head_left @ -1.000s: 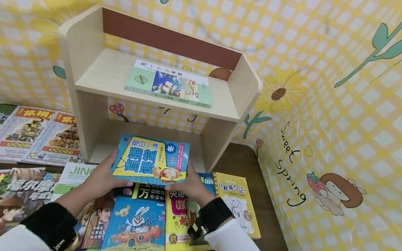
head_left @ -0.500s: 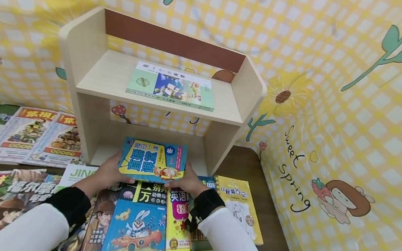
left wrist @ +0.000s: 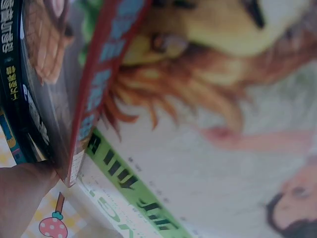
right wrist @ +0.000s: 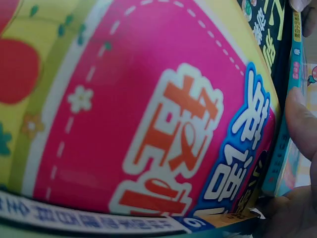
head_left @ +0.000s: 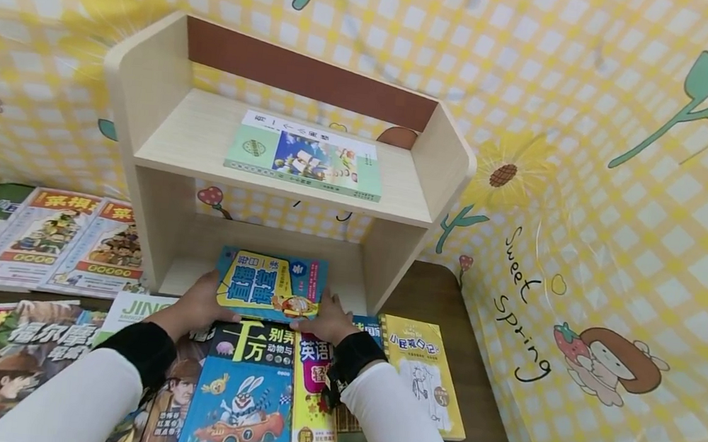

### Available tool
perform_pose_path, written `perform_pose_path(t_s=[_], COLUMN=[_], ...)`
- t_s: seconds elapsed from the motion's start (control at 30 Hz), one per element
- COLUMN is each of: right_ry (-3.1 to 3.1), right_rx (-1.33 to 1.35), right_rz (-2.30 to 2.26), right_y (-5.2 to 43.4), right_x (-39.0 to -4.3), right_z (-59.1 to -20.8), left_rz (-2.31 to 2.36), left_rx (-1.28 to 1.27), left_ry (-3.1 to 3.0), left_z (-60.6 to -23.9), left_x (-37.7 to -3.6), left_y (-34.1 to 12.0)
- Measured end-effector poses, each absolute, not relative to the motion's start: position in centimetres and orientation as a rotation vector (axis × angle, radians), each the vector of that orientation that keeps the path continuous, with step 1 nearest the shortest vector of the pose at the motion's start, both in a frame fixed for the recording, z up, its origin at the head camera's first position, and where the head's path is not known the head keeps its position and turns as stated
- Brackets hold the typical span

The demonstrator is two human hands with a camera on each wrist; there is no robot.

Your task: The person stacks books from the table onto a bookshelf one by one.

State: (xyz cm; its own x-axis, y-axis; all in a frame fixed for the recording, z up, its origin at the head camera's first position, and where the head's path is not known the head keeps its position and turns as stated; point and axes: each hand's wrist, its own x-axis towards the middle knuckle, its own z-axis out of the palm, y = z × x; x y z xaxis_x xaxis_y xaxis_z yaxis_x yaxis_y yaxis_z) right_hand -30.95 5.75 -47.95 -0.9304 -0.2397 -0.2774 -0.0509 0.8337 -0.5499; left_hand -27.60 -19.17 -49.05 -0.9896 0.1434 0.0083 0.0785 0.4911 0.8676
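A blue and yellow book (head_left: 271,285) lies flat, cover up, at the mouth of the bookshelf's lower compartment. My left hand (head_left: 202,302) grips its left end, thumb along the near edge. At the other end my right hand (head_left: 328,318) holds it the same way. In the right wrist view the book's teal spine (right wrist: 287,124) shows between my right thumb and fingers. Only a bit of my left hand (left wrist: 27,193) appears in the left wrist view, beside the spines of books on the table.
The wooden bookshelf (head_left: 158,220) stands at the back, with a green and white book (head_left: 305,156) lying on its upper shelf. Several books and magazines cover the table in front, including a rabbit-cover book (head_left: 240,402) and a yellow notebook (head_left: 425,377). More magazines (head_left: 55,231) lie to the left.
Both hands have carried the blue and yellow book forward and down, from in front of the bookshelf into its lower opening. The head view has shifted slightly.
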Motion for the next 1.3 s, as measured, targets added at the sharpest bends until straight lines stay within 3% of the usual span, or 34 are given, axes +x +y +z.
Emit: perform_pose_path(t_s=[0.53, 1.3], right_ry=[2.720, 2.777], right_rx=[-0.181, -0.125], right_rz=[-0.783, -0.862], right_y=[4.9, 4.1], right_x=[-32.6, -34.2], right_z=[-48.0, -47.6], left_rz=[1.338, 1.390], left_rx=[-0.033, -0.055], left_ry=[2.765, 2.742], left_z=[-48.2, -48.8], left_x=[-29.6, -32.1], left_y=[-18.3, -18.0])
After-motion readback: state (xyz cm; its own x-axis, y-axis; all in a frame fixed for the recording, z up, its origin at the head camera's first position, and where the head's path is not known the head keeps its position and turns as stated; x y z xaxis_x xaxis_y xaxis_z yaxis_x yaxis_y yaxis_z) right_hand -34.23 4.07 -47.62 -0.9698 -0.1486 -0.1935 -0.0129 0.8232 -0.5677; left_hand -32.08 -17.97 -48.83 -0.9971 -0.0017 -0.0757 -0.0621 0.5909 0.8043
